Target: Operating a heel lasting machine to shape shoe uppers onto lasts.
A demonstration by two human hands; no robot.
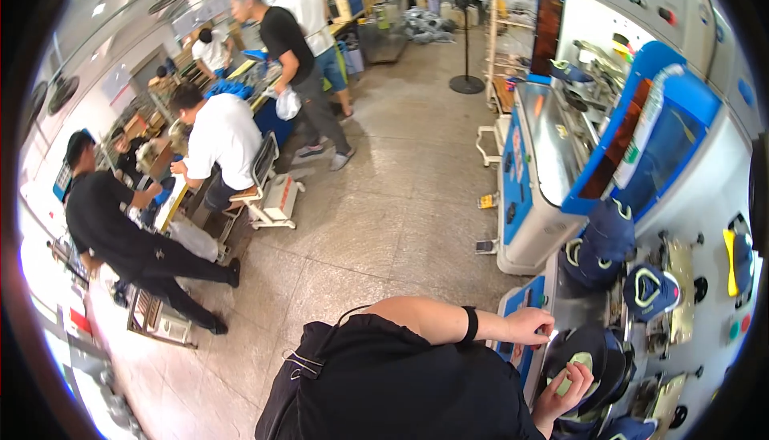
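Observation:
My left hand point(529, 326), with a black band round its wrist, reaches across to the blue and white front edge of the bench at right. Its fingers are closed at the tips on something small and dark that I cannot make out. Just below it, my right hand point(565, 390) has its fingers bent against a dark cap point(602, 353) with a pale green patch, gripping it. Behind this one stand more navy caps point(609, 232) in a stack, and another navy cap point(650, 289) with pale trim sits against the machine fittings.
A blue and grey machine point(525, 179) with a raised blue cover stands ahead on the right. Metal cap fixtures point(681, 304) line the right side. At left, several people work by a long table near a wheeled chair point(268, 187). A black stand point(466, 83) stands on the tiled floor point(376, 199).

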